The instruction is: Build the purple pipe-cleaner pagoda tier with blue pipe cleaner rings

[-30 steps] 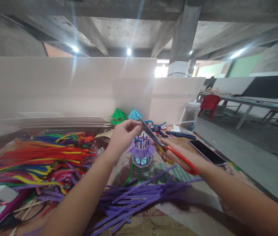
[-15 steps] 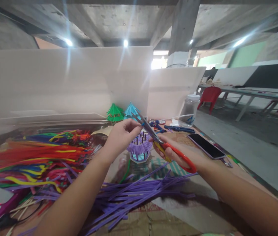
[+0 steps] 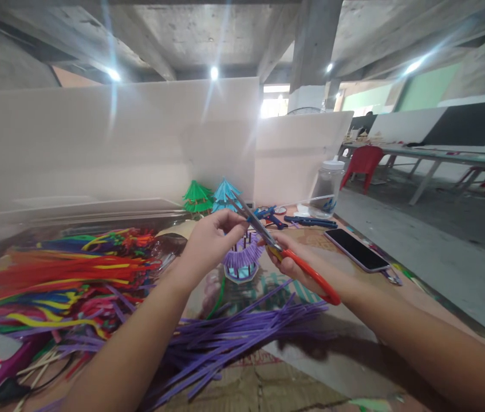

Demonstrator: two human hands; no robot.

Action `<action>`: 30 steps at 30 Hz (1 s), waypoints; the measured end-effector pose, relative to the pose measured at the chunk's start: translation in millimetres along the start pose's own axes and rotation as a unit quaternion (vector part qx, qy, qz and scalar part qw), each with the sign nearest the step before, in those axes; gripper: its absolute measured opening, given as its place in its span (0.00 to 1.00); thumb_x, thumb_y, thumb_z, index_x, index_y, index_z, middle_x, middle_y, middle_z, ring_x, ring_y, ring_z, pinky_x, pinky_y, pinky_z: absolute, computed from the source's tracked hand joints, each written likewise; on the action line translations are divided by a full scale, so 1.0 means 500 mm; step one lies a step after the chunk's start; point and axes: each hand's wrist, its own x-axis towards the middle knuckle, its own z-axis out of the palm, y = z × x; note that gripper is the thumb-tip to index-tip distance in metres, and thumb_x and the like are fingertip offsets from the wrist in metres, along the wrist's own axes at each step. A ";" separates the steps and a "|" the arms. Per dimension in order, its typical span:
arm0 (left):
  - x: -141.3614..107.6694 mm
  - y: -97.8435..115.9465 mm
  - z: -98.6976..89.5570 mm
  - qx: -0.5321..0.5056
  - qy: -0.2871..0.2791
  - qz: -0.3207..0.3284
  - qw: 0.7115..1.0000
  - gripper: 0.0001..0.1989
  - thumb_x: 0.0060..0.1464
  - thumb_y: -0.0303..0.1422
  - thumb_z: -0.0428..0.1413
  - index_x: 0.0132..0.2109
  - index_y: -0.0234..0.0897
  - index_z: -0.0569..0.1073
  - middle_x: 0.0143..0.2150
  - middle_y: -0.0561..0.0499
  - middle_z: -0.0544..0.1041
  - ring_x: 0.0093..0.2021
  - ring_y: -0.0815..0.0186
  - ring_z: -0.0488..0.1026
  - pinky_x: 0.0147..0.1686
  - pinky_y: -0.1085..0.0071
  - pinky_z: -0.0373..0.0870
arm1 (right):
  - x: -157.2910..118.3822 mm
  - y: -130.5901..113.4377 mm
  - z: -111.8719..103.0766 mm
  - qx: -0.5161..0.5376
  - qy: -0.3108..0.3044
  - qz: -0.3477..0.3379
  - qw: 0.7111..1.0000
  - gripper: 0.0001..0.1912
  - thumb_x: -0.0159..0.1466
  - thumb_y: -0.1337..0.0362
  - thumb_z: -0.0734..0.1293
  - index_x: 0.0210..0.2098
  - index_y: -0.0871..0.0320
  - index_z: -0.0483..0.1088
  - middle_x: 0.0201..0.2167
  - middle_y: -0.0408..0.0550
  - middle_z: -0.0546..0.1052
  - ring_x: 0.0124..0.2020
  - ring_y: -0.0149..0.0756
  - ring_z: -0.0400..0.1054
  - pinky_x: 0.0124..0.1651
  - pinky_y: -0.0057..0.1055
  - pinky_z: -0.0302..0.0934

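My right hand (image 3: 291, 263) grips a pair of scissors (image 3: 306, 274) with red and yellow handles. Their blades point up and to the left, nearly together. Close to the blades, my left hand (image 3: 216, 237) has thumb and forefinger pinched; whatever small piece lies between them is too small to make out. Behind and below both hands stands a small round model (image 3: 242, 257) with a purple fuzzy ring, dark upright posts and a light blue base, its top partly covered by my fingers. Loose purple pipe cleaners (image 3: 242, 337) lie spread out nearest me.
Pipe cleaners in many colours (image 3: 74, 266) are heaped at left. Green (image 3: 197, 196) and light blue (image 3: 225, 193) tiered cones stand behind. A blue glue gun (image 3: 272, 216), clear jar (image 3: 327, 189) and phone (image 3: 357, 250) are at right. A white panel (image 3: 117, 143) closes the back.
The scissors' blades have drawn closer together, and the yellow handle is now mostly hidden by my right hand. My left hand keeps its pinch. The view has shifted slightly.
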 end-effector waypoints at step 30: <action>0.032 -0.051 -0.065 0.035 0.058 0.010 0.998 0.15 0.59 0.39 0.56 0.48 0.35 0.75 0.43 0.48 0.79 0.41 0.64 0.75 0.42 0.69 0.69 | 0.019 0.176 -0.076 -0.448 -0.094 0.226 0.860 0.15 0.58 0.60 0.71 0.44 0.55 0.76 0.39 0.56 0.81 0.37 0.46 0.75 0.35 0.33 0.60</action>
